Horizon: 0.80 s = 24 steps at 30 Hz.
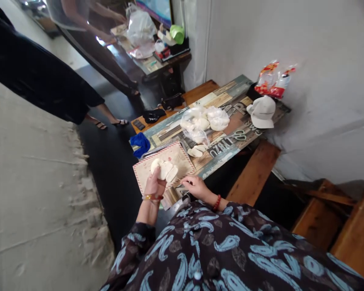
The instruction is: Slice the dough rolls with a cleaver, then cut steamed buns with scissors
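Observation:
My left hand (155, 184) holds several pale, flat dough-like slices (166, 169), the thumb on top of them, over a paper-coloured board (142, 176) with a red striped border. Just right of the board, my right hand (197, 187) is curled with thumb and fingers close together; whatever it holds, if anything, is too small to name. More pale slices (195, 152) lie on the patterned table (172, 124) beyond the board. Behind them sit clear plastic bags (197, 121) with white round pieces inside.
A blue cloth (140, 144) lies at the table's left edge. Green-handled scissors (239, 135), a white cap (262, 112) and red packets (271, 81) are on the right. Wooden benches (255, 171) flank the table. A person in dark trousers (48, 72) stands at the left.

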### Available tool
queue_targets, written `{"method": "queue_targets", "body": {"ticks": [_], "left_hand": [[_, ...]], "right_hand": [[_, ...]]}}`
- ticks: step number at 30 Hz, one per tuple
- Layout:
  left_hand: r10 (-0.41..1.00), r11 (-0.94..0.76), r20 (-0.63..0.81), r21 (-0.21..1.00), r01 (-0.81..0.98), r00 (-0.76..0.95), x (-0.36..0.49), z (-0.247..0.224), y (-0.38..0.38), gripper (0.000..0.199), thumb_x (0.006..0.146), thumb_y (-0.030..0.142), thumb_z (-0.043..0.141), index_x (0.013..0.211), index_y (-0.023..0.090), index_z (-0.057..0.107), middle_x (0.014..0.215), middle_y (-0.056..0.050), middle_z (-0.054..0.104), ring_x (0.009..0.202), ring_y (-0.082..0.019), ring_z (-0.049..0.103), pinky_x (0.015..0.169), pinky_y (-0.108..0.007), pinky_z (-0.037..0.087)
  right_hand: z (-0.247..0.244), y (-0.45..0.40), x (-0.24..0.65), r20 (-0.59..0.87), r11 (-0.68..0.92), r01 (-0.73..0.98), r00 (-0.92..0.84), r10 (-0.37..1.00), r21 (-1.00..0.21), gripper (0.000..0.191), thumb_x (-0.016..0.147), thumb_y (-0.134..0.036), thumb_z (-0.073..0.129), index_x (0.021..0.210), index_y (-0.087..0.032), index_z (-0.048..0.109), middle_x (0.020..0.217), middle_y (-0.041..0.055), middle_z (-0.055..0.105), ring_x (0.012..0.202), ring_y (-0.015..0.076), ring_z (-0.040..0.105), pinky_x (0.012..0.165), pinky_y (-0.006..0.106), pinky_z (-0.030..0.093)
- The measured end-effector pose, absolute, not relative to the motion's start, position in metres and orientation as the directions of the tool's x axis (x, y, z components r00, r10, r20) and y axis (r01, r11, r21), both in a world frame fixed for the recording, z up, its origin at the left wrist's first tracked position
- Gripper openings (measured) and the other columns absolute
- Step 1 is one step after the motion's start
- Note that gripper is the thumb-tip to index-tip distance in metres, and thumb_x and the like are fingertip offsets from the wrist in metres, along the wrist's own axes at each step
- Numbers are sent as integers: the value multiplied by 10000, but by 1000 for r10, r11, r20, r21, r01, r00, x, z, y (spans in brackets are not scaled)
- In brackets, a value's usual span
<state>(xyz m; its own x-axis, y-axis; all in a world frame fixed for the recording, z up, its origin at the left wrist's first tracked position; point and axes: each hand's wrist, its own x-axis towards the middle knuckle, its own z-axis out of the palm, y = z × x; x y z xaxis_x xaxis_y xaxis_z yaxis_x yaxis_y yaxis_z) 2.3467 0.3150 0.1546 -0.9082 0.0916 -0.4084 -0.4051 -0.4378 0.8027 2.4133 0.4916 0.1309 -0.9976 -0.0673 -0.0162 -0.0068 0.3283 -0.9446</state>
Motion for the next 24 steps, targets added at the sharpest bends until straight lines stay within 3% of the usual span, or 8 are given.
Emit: {"method": "queue_targets", "body": {"ticks": [5, 8, 11, 18, 22, 24], "left_hand": [[120, -389, -467, 790, -474, -876, 2349, 149, 302, 547, 866, 712, 469, 1173, 282, 613, 1136, -59, 713, 1132, -231, 663, 955, -442, 572], [138, -328, -561, 752, -572, -816, 2362, 133, 304, 464, 831, 659, 583, 1045, 252, 642, 1085, -58, 714, 1030, -207, 690, 947, -408, 566], [217, -301, -597, 711, -635, -772, 2376, 119, 326, 443, 735, 525, 775, 1040, 216, 684, 1110, -84, 716, 1016, -215, 691, 937, -377, 543], [-9, -532, -573, 696, -481, -819, 2350, 107, 429, 314, 661, 365, 874, 850, 157, 734, 1036, -72, 745, 958, -177, 682, 894, -318, 513], [-103, -586, -584, 689, -425, -805, 2321, 111, 479, 285, 649, 353, 880, 747, 162, 693, 936, -39, 751, 809, -145, 677, 698, -261, 519], [-137, -573, -587, 704, -420, -798, 2312, 115, 491, 295, 648, 353, 880, 726, 156, 676, 904, -33, 746, 731, -128, 660, 620, -243, 496]], "right_hand": [[130, 494, 2412, -1, 319, 2, -1000, 3, -948, 214, 891, -205, 559, 865, -200, 771, 877, 39, 773, 829, 175, 686, 783, 274, 513], [124, 498, 2406, -34, 318, 35, -999, 9, -948, 246, 894, -182, 530, 872, -203, 774, 871, 37, 775, 823, 175, 687, 775, 271, 510], [119, 505, 2390, -72, 321, 55, -996, -43, -945, 222, 880, -172, 555, 851, -210, 771, 842, 29, 768, 817, 172, 679, 780, 267, 503], [106, 568, 2332, -170, 287, 88, -946, -276, -954, 176, 883, -174, 586, 836, -198, 753, 837, 29, 730, 743, 152, 655, 683, 247, 491], [107, 607, 2300, -197, 252, 104, -904, -380, -962, 205, 896, -172, 558, 791, -189, 733, 766, 10, 698, 591, 116, 607, 627, 246, 493], [112, 620, 2289, -179, 229, 86, -889, -421, -970, 176, 887, -191, 580, 822, -206, 743, 812, 9, 713, 622, 119, 625, 646, 250, 508]]}}
